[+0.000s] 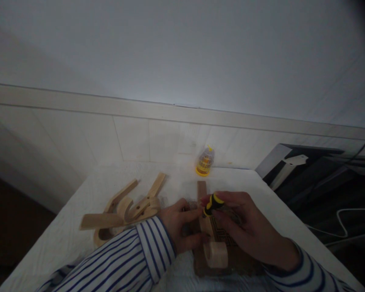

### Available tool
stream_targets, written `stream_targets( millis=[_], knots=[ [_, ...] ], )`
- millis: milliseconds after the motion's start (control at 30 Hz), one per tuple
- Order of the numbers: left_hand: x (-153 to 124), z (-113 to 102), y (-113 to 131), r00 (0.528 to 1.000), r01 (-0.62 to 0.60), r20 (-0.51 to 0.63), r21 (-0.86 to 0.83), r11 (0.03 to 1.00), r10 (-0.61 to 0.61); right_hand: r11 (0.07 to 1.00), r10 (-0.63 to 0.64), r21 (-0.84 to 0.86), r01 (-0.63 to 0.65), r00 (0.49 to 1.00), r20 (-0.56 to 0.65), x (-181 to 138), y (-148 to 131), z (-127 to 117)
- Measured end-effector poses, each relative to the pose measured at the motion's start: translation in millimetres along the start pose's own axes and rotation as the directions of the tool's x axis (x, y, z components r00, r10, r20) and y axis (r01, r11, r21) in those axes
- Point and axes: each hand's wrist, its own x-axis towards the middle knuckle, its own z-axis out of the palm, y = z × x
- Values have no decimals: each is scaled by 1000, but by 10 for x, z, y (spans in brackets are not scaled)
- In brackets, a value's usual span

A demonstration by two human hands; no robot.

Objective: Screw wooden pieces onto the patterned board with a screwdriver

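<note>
Head view, dim light. Wooden bar (214, 253) lies mid-table on the white table cover (79, 227): pale wood, a narrow straight strip whose far end pokes out beyond the hands, and a near end that thickens into a rounded curved block. Under the bar sits a dark brown board (237, 263) with a maze-like pattern on top, partly hidden by the hands.

Right hand (249, 229) is over the bar's middle, fingers clenched around a screwdriver (213, 204). The screwdriver has a stubby black handle with yellow bands. It points left and down toward the bar, and its tip is hidden behind the fingers.

Left hand (182, 227) is just left of the bar. Its fingers are curled against the bar's left edge, with thumb and forefinger up by the screwdriver's front end. It touches the bar, but I cannot tell whether it clamps the bar or only steadies it. Both arms wear blue-and-white striped sleeves.

Left of the bar is a pile of wooden pieces (124, 209) in the same pale wood: curved shapes and flat strips overlapping, some tilted up. Beyond the bar's far end, near the table's back edge, stands a small yellow bit case (205, 161) with a clear dome top. Right of the bar, off the table, are a dark slanted panel with a white bracket (292, 162) and a white cable (346, 219). A tiled wall runs behind
</note>
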Motion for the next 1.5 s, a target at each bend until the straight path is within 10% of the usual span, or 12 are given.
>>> stream_targets(
  millis=[1500],
  knots=[
    [-9, 31, -29, 999, -13, -31, 25, 1000, 14, 930, -119, -364, 43, 975, -190, 11, 70, 50]
  ],
)
